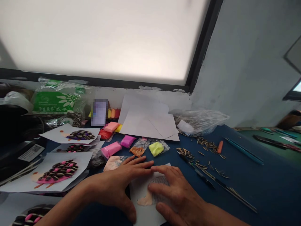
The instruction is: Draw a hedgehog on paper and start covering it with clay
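Observation:
A sheet of white paper [154,216] lies in front of me with a pencil-drawn patterned outline [160,181] on it. Pale peach clay [146,200] covers part of the drawing's left side. My left hand [117,180] spreads over the sheet's left edge, thumb low and fingers stretched toward the top. My right hand [176,191] rests over the right half, its fingers apart and a fingertip touching the clay's upper end; it hides part of the drawing. Behind my left fingers sits a bag of peach clay [113,163]. Neither hand grips anything.
Bagged yellow clay [156,148], orange clay [137,151] and pink clay [111,149] lie beyond my hands. Sunflower seeds [207,144], a black pen [199,175] and a blue pen [243,150] are rightward. Seed-decorated pictures [81,161] stack at left, near a seed bag [56,100].

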`<act>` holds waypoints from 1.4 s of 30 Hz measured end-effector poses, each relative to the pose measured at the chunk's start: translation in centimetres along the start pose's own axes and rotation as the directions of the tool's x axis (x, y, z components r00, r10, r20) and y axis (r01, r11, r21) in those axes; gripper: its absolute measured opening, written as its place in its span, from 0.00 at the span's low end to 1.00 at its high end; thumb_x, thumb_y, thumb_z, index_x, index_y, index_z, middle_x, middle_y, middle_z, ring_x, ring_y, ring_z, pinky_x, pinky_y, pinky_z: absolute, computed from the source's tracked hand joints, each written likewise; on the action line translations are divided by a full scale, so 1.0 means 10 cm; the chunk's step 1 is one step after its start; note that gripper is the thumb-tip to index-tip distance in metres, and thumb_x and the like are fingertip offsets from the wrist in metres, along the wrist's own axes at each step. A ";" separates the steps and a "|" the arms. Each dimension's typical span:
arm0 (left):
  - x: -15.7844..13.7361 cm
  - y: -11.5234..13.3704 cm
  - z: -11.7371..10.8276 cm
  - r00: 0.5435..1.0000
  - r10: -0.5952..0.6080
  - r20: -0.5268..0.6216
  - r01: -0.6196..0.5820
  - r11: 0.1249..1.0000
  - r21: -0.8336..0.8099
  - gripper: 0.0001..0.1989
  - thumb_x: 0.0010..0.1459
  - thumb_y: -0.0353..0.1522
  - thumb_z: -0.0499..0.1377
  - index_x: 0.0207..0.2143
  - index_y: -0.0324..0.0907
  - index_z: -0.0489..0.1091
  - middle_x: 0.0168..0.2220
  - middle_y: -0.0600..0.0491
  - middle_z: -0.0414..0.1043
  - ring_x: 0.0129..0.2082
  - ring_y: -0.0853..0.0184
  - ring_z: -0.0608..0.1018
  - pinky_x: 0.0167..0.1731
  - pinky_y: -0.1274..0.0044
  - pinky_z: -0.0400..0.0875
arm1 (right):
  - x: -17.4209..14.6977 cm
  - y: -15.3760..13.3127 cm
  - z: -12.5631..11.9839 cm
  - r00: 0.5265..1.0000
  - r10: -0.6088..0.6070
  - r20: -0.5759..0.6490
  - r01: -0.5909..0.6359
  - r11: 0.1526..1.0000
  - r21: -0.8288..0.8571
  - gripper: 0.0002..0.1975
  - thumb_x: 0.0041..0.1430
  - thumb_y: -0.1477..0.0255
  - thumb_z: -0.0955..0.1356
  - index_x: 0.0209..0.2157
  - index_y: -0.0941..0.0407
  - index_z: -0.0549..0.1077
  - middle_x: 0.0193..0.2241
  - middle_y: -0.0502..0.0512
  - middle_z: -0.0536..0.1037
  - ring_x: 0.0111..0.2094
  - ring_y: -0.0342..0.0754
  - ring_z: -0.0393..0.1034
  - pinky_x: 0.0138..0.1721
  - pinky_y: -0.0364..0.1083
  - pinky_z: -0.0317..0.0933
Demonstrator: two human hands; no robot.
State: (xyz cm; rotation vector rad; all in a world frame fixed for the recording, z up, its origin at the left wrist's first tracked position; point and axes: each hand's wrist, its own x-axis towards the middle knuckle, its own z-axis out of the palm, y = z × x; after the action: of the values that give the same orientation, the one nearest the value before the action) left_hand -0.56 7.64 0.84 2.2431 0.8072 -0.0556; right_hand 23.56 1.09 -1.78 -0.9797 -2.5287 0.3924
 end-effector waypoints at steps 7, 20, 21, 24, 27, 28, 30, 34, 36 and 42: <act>-0.01 0.01 0.00 1.000 -0.014 0.000 0.014 1.000 0.001 0.52 0.43 0.45 0.74 0.67 0.54 0.53 0.71 0.55 0.43 0.70 0.49 0.41 0.66 0.53 0.37 | -0.01 -0.01 -0.01 0.999 -0.008 -0.040 0.008 1.000 -0.008 0.15 0.63 0.72 0.66 0.51 0.53 0.74 0.60 0.63 0.66 0.60 0.60 0.60 0.58 0.63 0.56; -0.01 0.00 -0.01 1.000 -0.007 -0.003 0.007 1.000 -0.025 0.52 0.41 0.43 0.75 0.66 0.59 0.55 0.71 0.57 0.43 0.70 0.47 0.41 0.64 0.50 0.35 | -0.05 0.04 0.09 0.964 -0.205 -0.168 0.154 0.949 -0.273 0.09 0.64 0.68 0.66 0.41 0.52 0.78 0.56 0.62 0.73 0.54 0.59 0.67 0.52 0.58 0.61; 0.00 0.01 -0.01 1.000 -0.014 0.000 0.014 1.000 -0.023 0.52 0.41 0.43 0.76 0.66 0.59 0.55 0.71 0.57 0.43 0.70 0.47 0.41 0.64 0.49 0.36 | -0.04 0.04 0.10 0.966 -0.211 -0.153 0.162 0.946 -0.282 0.10 0.65 0.67 0.65 0.41 0.52 0.78 0.56 0.63 0.72 0.55 0.59 0.67 0.52 0.58 0.61; -0.01 0.03 -0.02 1.000 -0.031 0.005 0.031 0.999 -0.022 0.52 0.40 0.42 0.76 0.66 0.60 0.55 0.71 0.57 0.43 0.70 0.47 0.41 0.64 0.49 0.35 | -0.03 0.06 0.11 0.966 -0.216 -0.144 0.166 0.940 -0.297 0.11 0.66 0.67 0.64 0.42 0.52 0.78 0.57 0.64 0.72 0.55 0.59 0.67 0.51 0.57 0.62; -0.01 0.05 -0.02 0.999 -0.037 0.012 0.037 0.999 -0.017 0.52 0.41 0.41 0.75 0.66 0.59 0.54 0.71 0.57 0.43 0.70 0.47 0.41 0.64 0.49 0.35 | -0.03 0.07 0.13 0.966 -0.210 -0.151 0.158 0.942 -0.296 0.10 0.66 0.67 0.64 0.42 0.52 0.78 0.56 0.64 0.72 0.54 0.60 0.68 0.50 0.58 0.62; -0.02 0.06 -0.03 0.999 -0.035 0.016 0.035 0.999 -0.011 0.52 0.41 0.41 0.75 0.66 0.59 0.54 0.71 0.57 0.43 0.70 0.47 0.41 0.64 0.49 0.35 | -0.03 0.07 0.13 0.966 -0.207 -0.153 0.156 0.944 -0.292 0.10 0.66 0.67 0.64 0.42 0.52 0.77 0.56 0.65 0.72 0.54 0.60 0.68 0.50 0.58 0.63; -0.02 0.07 -0.03 0.999 -0.030 0.016 0.030 1.000 0.001 0.53 0.41 0.41 0.75 0.67 0.59 0.53 0.71 0.56 0.42 0.70 0.47 0.41 0.64 0.49 0.36 | -0.03 0.07 0.13 0.969 -0.194 -0.151 0.147 0.949 -0.279 0.10 0.66 0.68 0.64 0.41 0.52 0.77 0.56 0.65 0.72 0.54 0.61 0.68 0.50 0.59 0.63; -0.03 0.06 -0.04 1.000 -0.017 0.011 0.017 1.000 0.013 0.54 0.41 0.42 0.75 0.67 0.58 0.53 0.71 0.55 0.42 0.70 0.46 0.41 0.64 0.49 0.35 | -0.04 0.04 0.11 0.966 -0.201 -0.160 0.159 0.958 -0.239 0.10 0.67 0.70 0.64 0.43 0.53 0.77 0.56 0.64 0.71 0.54 0.59 0.67 0.51 0.58 0.63; -0.02 0.05 -0.03 1.000 -0.004 0.009 0.004 1.000 -0.002 0.52 0.42 0.45 0.74 0.67 0.59 0.53 0.71 0.56 0.42 0.70 0.46 0.41 0.64 0.49 0.34 | -0.04 0.04 0.10 0.966 -0.196 -0.170 0.158 0.964 -0.216 0.10 0.67 0.71 0.64 0.44 0.54 0.76 0.56 0.64 0.71 0.55 0.58 0.66 0.53 0.57 0.63; 0.02 0.04 0.02 0.999 -0.025 -0.045 0.025 1.000 -0.001 0.51 0.43 0.47 0.73 0.67 0.55 0.55 0.71 0.53 0.45 0.70 0.46 0.45 0.65 0.51 0.37 | -0.05 0.14 0.21 0.978 -0.144 -0.151 0.113 0.974 -0.195 0.16 0.66 0.63 0.62 0.48 0.56 0.75 0.58 0.66 0.67 0.57 0.62 0.61 0.54 0.61 0.60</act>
State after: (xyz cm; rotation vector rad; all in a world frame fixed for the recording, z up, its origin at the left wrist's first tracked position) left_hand -0.13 7.40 0.83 2.2409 0.8597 -0.0169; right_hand 23.74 1.50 -4.27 -0.8676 -2.4926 0.0351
